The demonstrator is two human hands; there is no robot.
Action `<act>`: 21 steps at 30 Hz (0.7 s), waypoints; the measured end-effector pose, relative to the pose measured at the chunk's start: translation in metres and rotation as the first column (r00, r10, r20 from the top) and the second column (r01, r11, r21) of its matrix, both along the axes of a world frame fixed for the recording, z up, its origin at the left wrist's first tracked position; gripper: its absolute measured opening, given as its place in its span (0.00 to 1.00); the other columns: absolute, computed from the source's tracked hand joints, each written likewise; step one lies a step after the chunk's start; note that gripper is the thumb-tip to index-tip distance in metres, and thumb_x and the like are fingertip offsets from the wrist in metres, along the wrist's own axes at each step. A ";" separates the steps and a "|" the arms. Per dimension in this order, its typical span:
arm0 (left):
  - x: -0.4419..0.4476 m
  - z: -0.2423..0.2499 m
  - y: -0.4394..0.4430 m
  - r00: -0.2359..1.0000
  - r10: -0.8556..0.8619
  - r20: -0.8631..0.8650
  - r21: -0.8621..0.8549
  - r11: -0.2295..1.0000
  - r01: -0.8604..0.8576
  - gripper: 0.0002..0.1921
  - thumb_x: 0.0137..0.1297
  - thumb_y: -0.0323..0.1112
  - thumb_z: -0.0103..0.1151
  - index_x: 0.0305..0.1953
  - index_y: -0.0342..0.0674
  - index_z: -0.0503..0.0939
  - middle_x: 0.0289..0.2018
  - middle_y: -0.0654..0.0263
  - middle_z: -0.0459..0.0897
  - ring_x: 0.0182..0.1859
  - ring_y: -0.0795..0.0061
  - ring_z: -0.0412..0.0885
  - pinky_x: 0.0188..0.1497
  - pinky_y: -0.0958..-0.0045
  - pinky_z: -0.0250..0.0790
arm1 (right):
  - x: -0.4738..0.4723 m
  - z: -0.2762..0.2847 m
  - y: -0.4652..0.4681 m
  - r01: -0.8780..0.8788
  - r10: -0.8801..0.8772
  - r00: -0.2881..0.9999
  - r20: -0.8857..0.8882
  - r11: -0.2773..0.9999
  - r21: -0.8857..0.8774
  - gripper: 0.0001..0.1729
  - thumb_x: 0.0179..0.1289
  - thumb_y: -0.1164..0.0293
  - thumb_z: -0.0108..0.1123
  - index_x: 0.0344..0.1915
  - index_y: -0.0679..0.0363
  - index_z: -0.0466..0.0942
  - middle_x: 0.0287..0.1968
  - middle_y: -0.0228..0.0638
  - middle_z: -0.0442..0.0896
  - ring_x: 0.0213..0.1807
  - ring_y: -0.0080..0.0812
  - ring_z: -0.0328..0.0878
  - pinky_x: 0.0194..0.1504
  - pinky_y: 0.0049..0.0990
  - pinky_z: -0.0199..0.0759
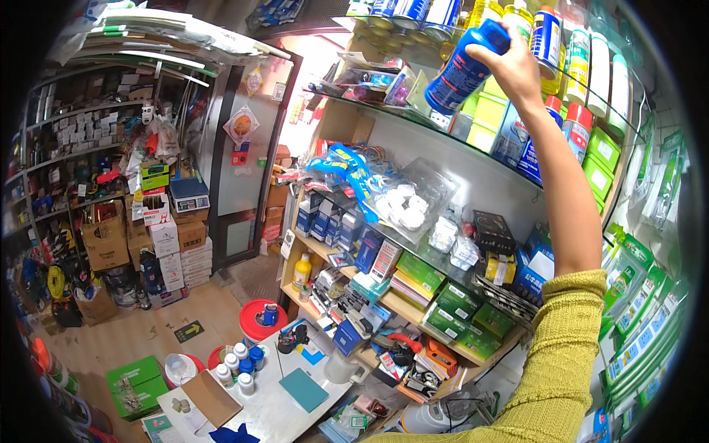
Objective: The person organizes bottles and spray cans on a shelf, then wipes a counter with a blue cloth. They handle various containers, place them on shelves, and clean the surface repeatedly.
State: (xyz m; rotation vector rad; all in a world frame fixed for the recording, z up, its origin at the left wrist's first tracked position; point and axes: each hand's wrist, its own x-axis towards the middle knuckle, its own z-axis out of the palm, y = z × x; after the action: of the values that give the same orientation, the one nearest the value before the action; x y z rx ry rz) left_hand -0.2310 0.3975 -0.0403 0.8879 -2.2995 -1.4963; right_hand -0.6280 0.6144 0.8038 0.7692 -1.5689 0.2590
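Note:
My right hand (pixel 512 63), at the end of a yellow knitted sleeve, grips a blue plastic bottle (pixel 462 72) by its upper part, just below the blue cap. The bottle is tilted and held in front of the upper glass shelf (pixel 437 130). Close behind the hand stand yellow bottles and a blue spray can (pixel 545 41). Red-capped spray cans (pixel 577 130) and lime-green boxes (pixel 487 116) are on the shelf level below. My left hand is out of view.
Below, a white table (pixel 266 387) carries small white and blue bottles (pixel 238 365), a teal notebook (pixel 303 389) and a white jug (pixel 340 368). Green boxes (pixel 454 310) fill a lower shelf. Packaged goods (pixel 631 310) hang at right. A red-lidded bucket (pixel 255 331) stands beyond the table.

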 end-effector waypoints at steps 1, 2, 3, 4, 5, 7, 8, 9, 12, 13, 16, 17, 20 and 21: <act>-0.001 0.004 0.001 0.997 0.004 0.073 0.012 1.000 -0.005 0.30 0.43 0.32 0.74 0.51 0.36 0.74 0.43 0.55 0.82 0.45 0.59 0.79 0.53 0.61 0.71 | -0.012 0.009 0.001 0.115 -0.115 0.993 0.019 0.993 0.006 0.46 0.47 0.46 0.73 0.62 0.59 0.71 0.50 0.47 0.84 0.51 0.40 0.83 0.54 0.34 0.76; 0.000 0.010 0.001 0.989 0.006 0.145 0.024 1.000 -0.009 0.29 0.45 0.35 0.74 0.51 0.37 0.75 0.44 0.53 0.82 0.47 0.56 0.79 0.53 0.60 0.71 | -0.028 0.013 -0.001 0.159 -0.159 0.983 -0.093 0.987 -0.005 0.41 0.45 0.44 0.70 0.56 0.55 0.72 0.39 0.49 0.87 0.40 0.47 0.86 0.42 0.39 0.80; 0.001 0.016 0.002 0.977 0.005 0.214 0.036 0.999 -0.013 0.28 0.46 0.37 0.74 0.50 0.38 0.76 0.45 0.52 0.83 0.49 0.53 0.80 0.53 0.59 0.72 | -0.041 0.019 0.000 0.208 -0.209 0.978 0.031 0.978 0.007 0.39 0.45 0.45 0.69 0.55 0.55 0.73 0.38 0.48 0.87 0.41 0.47 0.86 0.43 0.40 0.79; 0.003 0.020 0.004 0.959 0.002 0.282 0.049 0.999 -0.016 0.28 0.48 0.40 0.75 0.50 0.40 0.76 0.46 0.50 0.83 0.50 0.50 0.81 0.54 0.59 0.72 | -0.053 0.021 0.002 0.260 -0.260 0.965 0.031 0.966 0.010 0.39 0.45 0.46 0.69 0.54 0.55 0.73 0.37 0.46 0.87 0.41 0.47 0.86 0.43 0.40 0.79; 0.005 0.024 0.007 0.965 0.032 0.261 0.040 0.998 -0.043 0.28 0.47 0.40 0.76 0.50 0.40 0.76 0.45 0.51 0.83 0.50 0.51 0.81 0.53 0.59 0.72 | -0.066 0.021 0.004 0.327 -0.327 0.944 0.041 0.945 0.003 0.38 0.45 0.46 0.68 0.53 0.56 0.74 0.36 0.45 0.87 0.40 0.46 0.86 0.44 0.41 0.78; 0.009 0.027 0.013 0.972 0.098 0.214 0.021 0.994 -0.105 0.29 0.45 0.40 0.78 0.49 0.40 0.76 0.44 0.53 0.83 0.48 0.53 0.81 0.53 0.60 0.72 | -0.090 0.020 0.004 0.477 -0.463 0.869 0.174 0.878 -0.045 0.38 0.44 0.46 0.68 0.52 0.58 0.74 0.34 0.44 0.87 0.39 0.44 0.87 0.46 0.41 0.78; 0.012 0.026 0.015 0.979 0.103 0.179 0.038 0.993 -0.111 0.30 0.44 0.40 0.78 0.49 0.41 0.75 0.44 0.53 0.83 0.48 0.54 0.81 0.52 0.60 0.72 | -0.098 0.019 0.008 0.472 -0.453 0.855 0.253 0.882 -0.018 0.37 0.45 0.47 0.67 0.50 0.60 0.75 0.37 0.46 0.87 0.42 0.45 0.86 0.47 0.41 0.77; 0.014 0.024 0.017 0.979 0.103 0.178 0.014 0.994 -0.107 0.30 0.44 0.40 0.78 0.49 0.41 0.75 0.44 0.53 0.83 0.48 0.55 0.81 0.52 0.60 0.72 | -0.106 0.018 0.010 0.494 -0.463 0.822 0.332 0.869 -0.010 0.38 0.46 0.47 0.67 0.51 0.62 0.74 0.44 0.49 0.86 0.46 0.47 0.85 0.49 0.41 0.77; 0.021 0.016 0.022 0.975 0.109 0.193 0.002 0.994 -0.111 0.31 0.43 0.40 0.79 0.49 0.41 0.75 0.43 0.52 0.84 0.47 0.54 0.82 0.52 0.60 0.73 | -0.129 0.015 0.006 0.612 -0.560 0.755 0.341 0.788 -0.062 0.41 0.49 0.48 0.67 0.58 0.61 0.71 0.48 0.48 0.86 0.50 0.49 0.84 0.52 0.41 0.76; 0.021 0.014 0.023 0.973 0.119 0.198 -0.015 0.993 -0.119 0.31 0.43 0.41 0.78 0.49 0.41 0.75 0.43 0.53 0.84 0.48 0.54 0.82 0.53 0.60 0.73 | -0.133 0.015 0.004 0.648 -0.615 0.734 0.289 0.762 -0.023 0.40 0.51 0.48 0.67 0.59 0.60 0.71 0.48 0.47 0.86 0.52 0.49 0.83 0.53 0.41 0.75; 0.021 0.014 0.026 0.968 0.138 0.211 -0.046 0.990 -0.131 0.31 0.43 0.41 0.78 0.49 0.41 0.75 0.43 0.53 0.84 0.48 0.54 0.82 0.53 0.60 0.73 | -0.141 0.010 0.002 0.819 -0.824 0.562 0.077 0.567 0.088 0.31 0.58 0.54 0.65 0.60 0.53 0.76 0.53 0.39 0.85 0.62 0.44 0.73 0.58 0.42 0.70; 0.019 0.016 0.027 0.967 0.145 0.209 -0.046 0.989 -0.138 0.31 0.43 0.41 0.78 0.50 0.41 0.75 0.43 0.53 0.84 0.48 0.54 0.82 0.53 0.59 0.73 | -0.141 0.009 0.002 0.852 -0.860 0.505 0.073 0.510 0.117 0.27 0.59 0.56 0.64 0.58 0.52 0.78 0.54 0.38 0.84 0.63 0.42 0.72 0.59 0.42 0.69; 0.010 0.027 0.028 0.976 0.127 0.179 -0.049 0.992 -0.120 0.32 0.44 0.42 0.78 0.51 0.40 0.75 0.44 0.53 0.83 0.49 0.53 0.81 0.54 0.59 0.73 | -0.138 0.003 0.006 0.878 -0.899 0.429 0.092 0.439 0.190 0.17 0.61 0.64 0.60 0.49 0.51 0.86 0.58 0.34 0.81 0.66 0.39 0.69 0.60 0.43 0.65; 0.006 0.033 0.027 0.980 0.116 0.164 -0.051 0.993 -0.109 0.33 0.44 0.42 0.78 0.52 0.40 0.75 0.45 0.52 0.83 0.49 0.52 0.81 0.54 0.59 0.73 | -0.137 0.001 0.006 0.871 -0.897 0.436 0.073 0.440 0.216 0.17 0.61 0.64 0.60 0.49 0.50 0.85 0.58 0.34 0.81 0.66 0.39 0.69 0.60 0.43 0.65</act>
State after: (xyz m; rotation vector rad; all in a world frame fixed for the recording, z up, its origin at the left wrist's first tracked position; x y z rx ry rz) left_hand -0.2247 0.4247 -0.0075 1.1510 -2.3423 -1.3689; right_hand -0.7650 0.6207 0.8048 -0.0944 -1.9745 -0.6194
